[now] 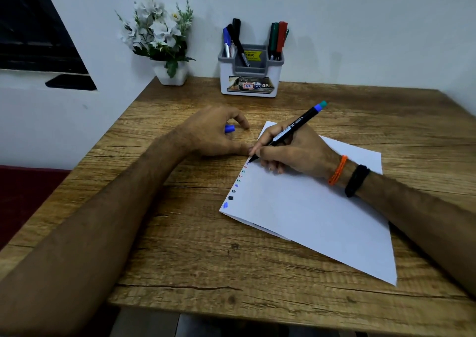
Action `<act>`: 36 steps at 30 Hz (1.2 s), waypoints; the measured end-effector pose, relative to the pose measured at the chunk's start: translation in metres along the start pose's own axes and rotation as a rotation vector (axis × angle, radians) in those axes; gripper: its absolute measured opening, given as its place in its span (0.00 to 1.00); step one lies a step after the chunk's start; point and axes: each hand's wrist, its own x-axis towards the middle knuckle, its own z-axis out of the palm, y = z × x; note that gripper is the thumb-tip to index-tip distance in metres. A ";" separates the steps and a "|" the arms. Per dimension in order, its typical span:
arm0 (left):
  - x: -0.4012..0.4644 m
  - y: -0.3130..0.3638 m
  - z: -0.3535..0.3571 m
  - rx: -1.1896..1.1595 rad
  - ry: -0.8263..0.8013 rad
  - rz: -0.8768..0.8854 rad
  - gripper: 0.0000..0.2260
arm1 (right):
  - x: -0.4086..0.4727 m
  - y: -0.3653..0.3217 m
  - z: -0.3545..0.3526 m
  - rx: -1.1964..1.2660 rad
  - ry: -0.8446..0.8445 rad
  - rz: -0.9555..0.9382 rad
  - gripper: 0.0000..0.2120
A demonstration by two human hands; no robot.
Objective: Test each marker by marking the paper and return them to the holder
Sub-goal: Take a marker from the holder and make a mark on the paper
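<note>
A white sheet of paper (316, 207) lies on the wooden table (180, 246), with a column of small coloured test marks along its left edge. My right hand (291, 151) grips a black marker (296, 127) with a blue and teal end, its tip touching the paper's left edge near the top of the marks. My left hand (213, 133) rests on the table just left of the paper, its fingers curled round a blue cap (229, 128). A white and grey holder (249, 71) at the back holds several markers: blue and black on the left, green and red on the right.
A white pot of artificial flowers (164, 42) stands left of the holder against the wall. The table's left edge runs along the wall, and its front edge is close to me. A dark window opening is at the upper left.
</note>
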 end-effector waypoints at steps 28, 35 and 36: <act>0.001 -0.003 0.001 -0.009 0.007 -0.013 0.26 | 0.004 0.006 -0.006 0.240 0.052 -0.019 0.05; -0.003 -0.003 -0.004 -0.142 0.040 -0.031 0.21 | 0.007 -0.001 -0.013 0.450 0.073 0.000 0.09; -0.004 -0.002 -0.006 -0.191 0.063 -0.027 0.17 | 0.007 -0.003 -0.015 0.470 0.069 0.011 0.11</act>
